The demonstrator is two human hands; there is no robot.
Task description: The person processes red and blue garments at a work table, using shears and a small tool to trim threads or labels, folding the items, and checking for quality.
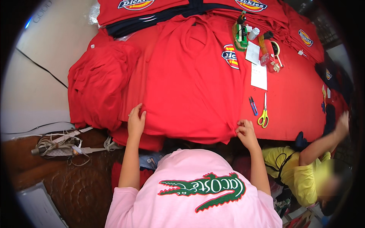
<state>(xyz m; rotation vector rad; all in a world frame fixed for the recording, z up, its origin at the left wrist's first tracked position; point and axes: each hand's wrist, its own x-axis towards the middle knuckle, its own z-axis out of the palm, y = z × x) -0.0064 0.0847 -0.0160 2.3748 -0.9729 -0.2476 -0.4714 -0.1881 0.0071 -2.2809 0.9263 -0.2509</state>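
Observation:
A red shirt (190, 83) with a sewn chest badge lies spread flat on a red-covered table (292, 102). My left hand (135, 122) presses on its lower left hem, fingers laid on the cloth. At the lower right hem, my right hand (246, 133) pinches the fabric's edge between fingers and thumb. Both forearms rise from my pink shirt at the bottom.
A heap of crumpled red garments (99, 79) lies to the left. Yellow-handled scissors (263, 114), a blue pen (253, 105), paper slips (259, 76), a green tool (240, 34) and red tape dispenser (270, 53) sit right. A person in yellow (304, 171) crouches lower right. Cables (57, 146) lie left.

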